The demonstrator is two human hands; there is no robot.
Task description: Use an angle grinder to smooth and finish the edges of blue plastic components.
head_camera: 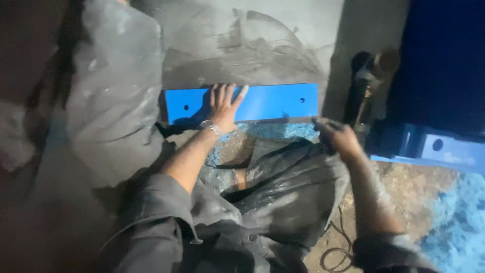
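A long blue metal bar [275, 102] with a small hole near each end lies flat on the grey floor in front of me. My left hand [224, 105] rests palm down on its left half, fingers spread; a bracelet circles the wrist. My right hand [337, 137] hovers just below the bar's right end with fingers curled in; it is blurred, and I cannot make out anything in it. My knees in dark dusty trousers [283, 187] fill the space below the bar.
Blue dust or paint residue [454, 222] covers the ground at lower right and under the bar. Another blue part [444, 149] with a round hole sits at the right. A dark tool with a brass fitting [376, 71] stands beside it. A grey sack [113, 86] lies left.
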